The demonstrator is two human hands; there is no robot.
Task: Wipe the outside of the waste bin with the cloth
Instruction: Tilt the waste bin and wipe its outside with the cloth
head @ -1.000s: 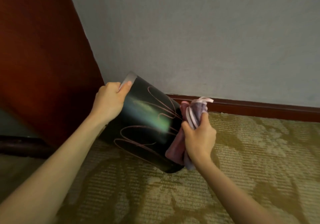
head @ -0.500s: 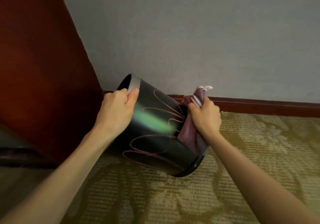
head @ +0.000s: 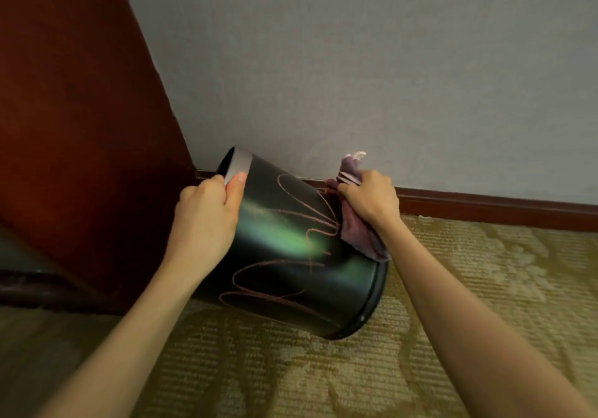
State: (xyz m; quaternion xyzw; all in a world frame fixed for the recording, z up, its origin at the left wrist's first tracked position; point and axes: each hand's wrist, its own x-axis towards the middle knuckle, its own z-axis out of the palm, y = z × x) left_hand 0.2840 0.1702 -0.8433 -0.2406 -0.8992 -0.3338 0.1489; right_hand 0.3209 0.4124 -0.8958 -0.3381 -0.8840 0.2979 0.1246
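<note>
Patterned carpet [head: 485,288] meets a grey wall [head: 356,61]; the tilted black waste bin [head: 291,255] is gripped at its rim by the left hand [head: 207,220], while the right hand [head: 369,199] presses a clutched purple cloth [head: 356,233] against the bin's far side.

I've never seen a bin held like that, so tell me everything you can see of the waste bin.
The waste bin is a round, dark, glossy container, tapering slightly, with thin pinkish looping lines on its side and a pale grey band at the rim. It is tipped over, mouth toward the upper left, base toward the lower right near the patterned carpet. The left hand grips its rim; the right hand presses a purple cloth against its far side, beside the wall.
</note>
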